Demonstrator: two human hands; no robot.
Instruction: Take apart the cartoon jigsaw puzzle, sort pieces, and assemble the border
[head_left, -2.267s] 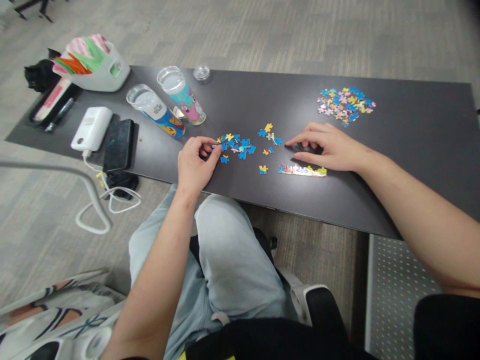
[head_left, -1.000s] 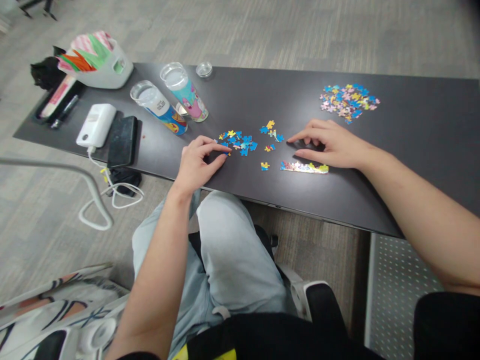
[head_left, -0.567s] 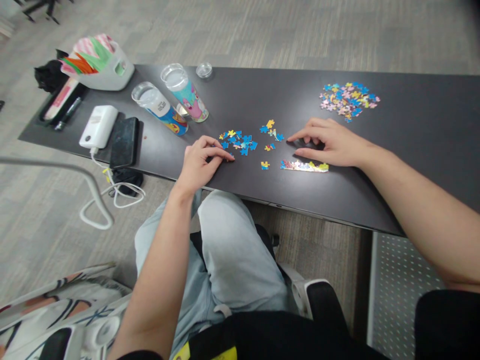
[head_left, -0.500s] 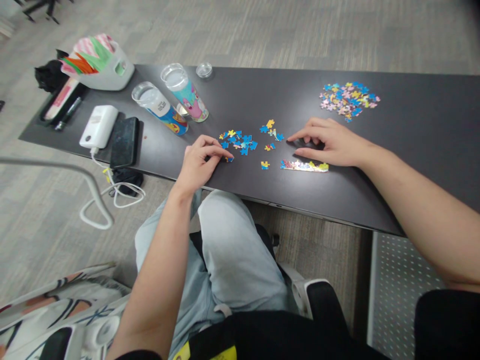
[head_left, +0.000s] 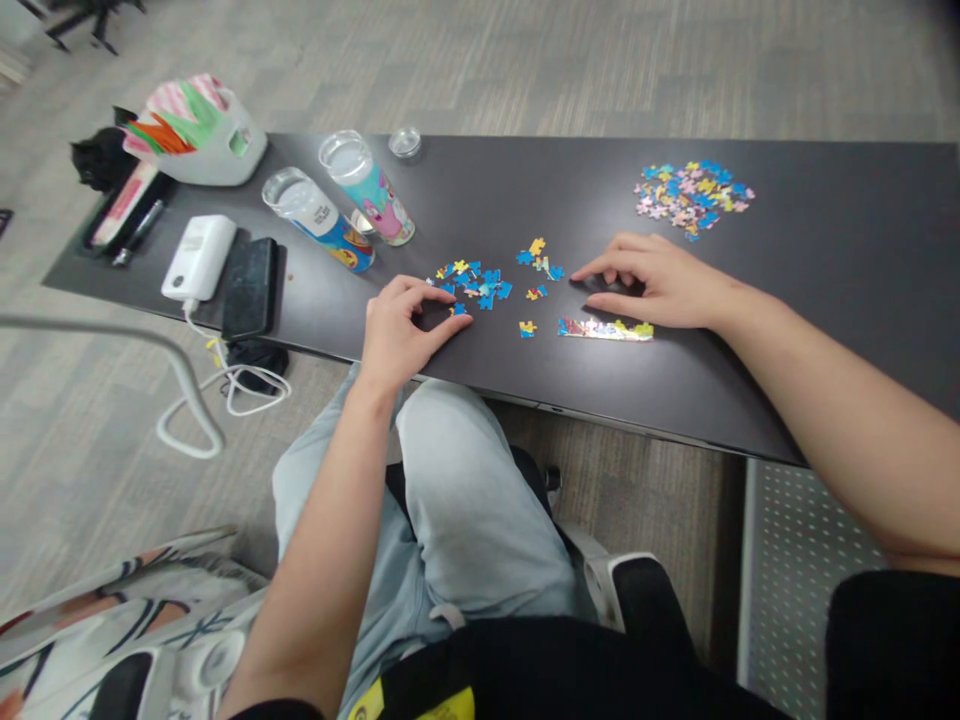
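My left hand point(head_left: 401, 328) rests near the front edge of the dark table point(head_left: 480, 380), thumb and forefinger pinched on a small blue puzzle piece point(head_left: 457, 310). Just beyond it lies a cluster of loose blue and yellow pieces point(head_left: 472, 281). My right hand point(head_left: 656, 283) lies flat with fingers stretched out, holding nothing, beside a joined strip of pieces point(head_left: 604, 329). A few more pieces point(head_left: 537, 256) lie between the hands, and one single piece point(head_left: 527, 328) sits alone.
A big heap of puzzle pieces point(head_left: 691, 196) lies at the back right. Two clear tubes point(head_left: 330, 218), a small lid point(head_left: 405, 143), a white power bank point(head_left: 199, 257), a black phone point(head_left: 250, 286) and a white container point(head_left: 202, 130) stand at the left.
My left hand drew back from the loose cluster toward the front edge, dragging one blue piece out with its fingertips. The right hand stayed flat in place.
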